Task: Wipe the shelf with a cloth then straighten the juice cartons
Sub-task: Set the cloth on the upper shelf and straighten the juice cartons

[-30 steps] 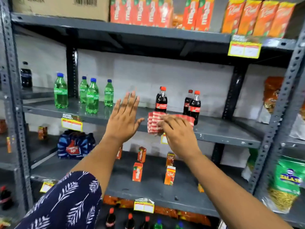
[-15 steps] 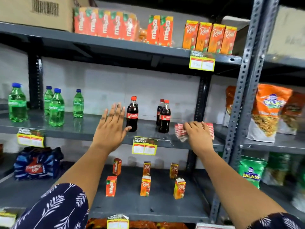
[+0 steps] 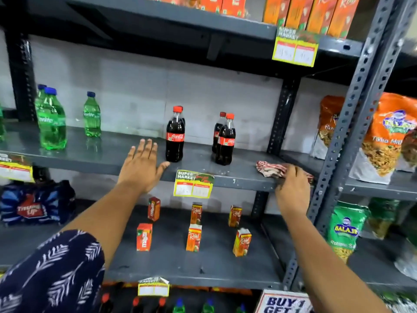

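Note:
A red and white checked cloth (image 3: 270,169) lies bunched at the right end of the grey middle shelf (image 3: 117,158). My right hand (image 3: 293,190) presses on its right part at the shelf's front edge. My left hand (image 3: 142,167) lies flat and open on the same shelf, just left of a cola bottle (image 3: 175,134). On the shelf below (image 3: 171,260) stand several small juice cartons (image 3: 194,237), scattered in two loose rows and turned at different angles.
Two more cola bottles (image 3: 224,140) stand right of the first; green soda bottles (image 3: 52,118) stand at the left. A price tag (image 3: 193,183) hangs from the shelf edge. A perforated upright post (image 3: 352,114) rises right of the cloth. Snack bags (image 3: 388,136) fill the neighbouring rack.
My right hand has slid the cloth to the right along the middle shelf, from the centre past the cola bottles to its right end. My left hand has settled onto the shelf.

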`<state>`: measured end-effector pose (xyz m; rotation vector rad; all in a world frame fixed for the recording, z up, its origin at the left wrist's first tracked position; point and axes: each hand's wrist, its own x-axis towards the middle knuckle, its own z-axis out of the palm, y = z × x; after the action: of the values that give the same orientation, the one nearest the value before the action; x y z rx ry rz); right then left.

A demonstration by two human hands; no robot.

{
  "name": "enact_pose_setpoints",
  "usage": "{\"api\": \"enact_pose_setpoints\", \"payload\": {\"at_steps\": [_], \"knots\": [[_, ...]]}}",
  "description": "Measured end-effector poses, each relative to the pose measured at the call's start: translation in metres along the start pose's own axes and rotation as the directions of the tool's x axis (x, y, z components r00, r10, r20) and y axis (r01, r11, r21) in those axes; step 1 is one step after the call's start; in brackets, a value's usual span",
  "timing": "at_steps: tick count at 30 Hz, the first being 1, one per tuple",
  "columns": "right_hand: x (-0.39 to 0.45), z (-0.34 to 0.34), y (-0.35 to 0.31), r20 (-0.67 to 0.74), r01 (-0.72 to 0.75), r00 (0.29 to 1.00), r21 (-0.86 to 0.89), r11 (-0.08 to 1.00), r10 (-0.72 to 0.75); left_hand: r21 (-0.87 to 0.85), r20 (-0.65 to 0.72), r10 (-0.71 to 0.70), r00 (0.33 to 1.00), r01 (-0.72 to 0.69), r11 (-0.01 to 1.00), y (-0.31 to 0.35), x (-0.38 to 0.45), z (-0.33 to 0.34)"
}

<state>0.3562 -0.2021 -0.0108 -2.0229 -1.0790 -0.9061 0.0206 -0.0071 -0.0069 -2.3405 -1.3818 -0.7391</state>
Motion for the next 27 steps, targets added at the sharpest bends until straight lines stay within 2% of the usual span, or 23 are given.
{"api": "enact_pose_setpoints", "payload": {"at_steps": [1, 3, 5, 6, 8, 10, 12, 14, 16, 19, 21, 27], "knots": [[-0.016, 0.002, -0.004, -0.078, 0.016, 0.997, 0.026, 1.0, -0.014, -0.007, 0.02, -0.005, 1.0, 0.005, 1.0, -0.001, 0.002, 0.001], [-0.052, 0.014, -0.011, -0.078, 0.114, 0.991, 0.044, 0.992, -0.111, -0.033, 0.069, -0.013, 0.998, 0.015, 0.999, -0.002, 0.004, 0.004], [-0.083, 0.035, -0.009, 0.066, 0.196, 0.977, 0.077, 0.978, -0.202, -0.042, 0.06, -0.022, 0.998, 0.025, 0.999, -0.002, 0.003, 0.008], [-0.096, 0.049, -0.004, 0.155, 0.186, 0.968, 0.085, 0.979, -0.198, -0.04, 0.051, -0.028, 0.998, 0.03, 0.999, -0.001, 0.002, 0.009], [-0.112, 0.072, 0.012, 0.34, 0.011, 0.939, 0.113, 0.994, -0.049, -0.044, 0.043, -0.034, 0.999, 0.036, 0.998, 0.0, 0.002, 0.01], [-0.117, 0.089, 0.027, 0.502, -0.233, 0.853, 0.112, 0.966, 0.147, -0.058, 0.03, -0.031, 0.999, 0.033, 0.998, 0.001, 0.001, 0.01], [-0.118, 0.108, 0.04, 0.634, -0.351, 0.742, 0.092, 0.932, 0.217, -0.072, 0.002, -0.024, 1.0, 0.024, 0.997, 0.0, 0.002, 0.014], [-0.117, 0.129, 0.05, 0.72, -0.399, 0.656, 0.077, 0.914, 0.226, -0.082, -0.026, -0.015, 1.0, 0.012, 0.997, -0.002, 0.002, 0.018], [-0.117, 0.149, 0.056, 0.768, -0.452, 0.595, 0.076, 0.889, 0.237, -0.079, -0.05, -0.011, 0.999, 0.007, 0.997, -0.003, 0.003, 0.022], [-0.118, 0.171, 0.053, 0.81, -0.514, 0.543, 0.112, 0.85, 0.222, -0.076, -0.081, -0.021, 0.997, 0.015, 0.997, -0.004, 0.004, 0.026], [-0.118, 0.178, 0.047, 0.819, -0.536, 0.531, 0.127, 0.835, 0.217, -0.08, -0.097, -0.017, 0.995, 0.01, 0.997, -0.003, 0.004, 0.026], [-0.12, 0.194, 0.045, 0.776, -0.546, 0.565, 0.1, 0.832, 0.278, -0.099, -0.122, -0.003, 0.993, -0.009, 0.995, -0.004, 0.005, 0.028]]}}
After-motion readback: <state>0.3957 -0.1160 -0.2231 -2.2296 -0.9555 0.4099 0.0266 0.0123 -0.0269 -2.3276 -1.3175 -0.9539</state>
